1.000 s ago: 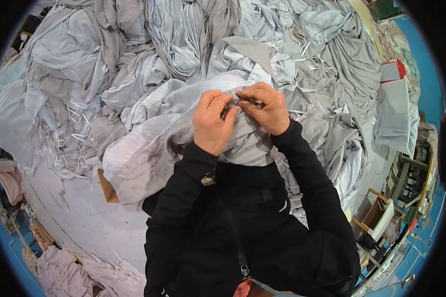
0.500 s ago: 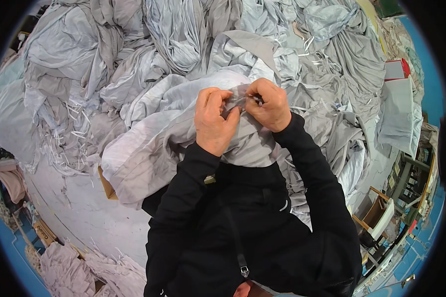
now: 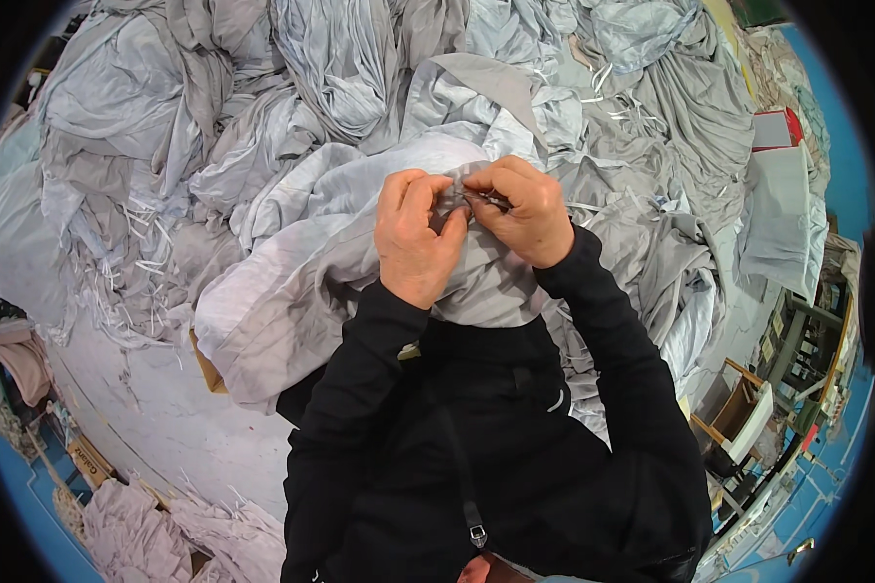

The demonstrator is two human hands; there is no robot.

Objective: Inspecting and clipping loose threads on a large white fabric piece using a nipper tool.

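Note:
A large grey and pale fabric piece [image 3: 311,277] lies bunched over my lap and the pile's near edge. My left hand [image 3: 416,233] pinches a fold of its grey cloth between thumb and fingers. Close beside it, my right hand [image 3: 523,209] is closed with thumb and forefinger pinched on the same fold. The fingertips of both hands nearly meet there. Whether a small tool or thread sits in the right fingers cannot be made out.
Heaped grey and bluish fabric [image 3: 117,107] with white ties [image 3: 151,233] covers the far side. A folded pale cloth [image 3: 778,219] hangs at the right beside a red-edged box [image 3: 776,129]. A wooden chair [image 3: 739,413] stands lower right; pinkish cloth [image 3: 136,530] lies lower left.
My right hand has shifted slightly left, bringing its fingertips closer to the left hand's. The left hand has moved a little left and keeps its pinch on the cloth.

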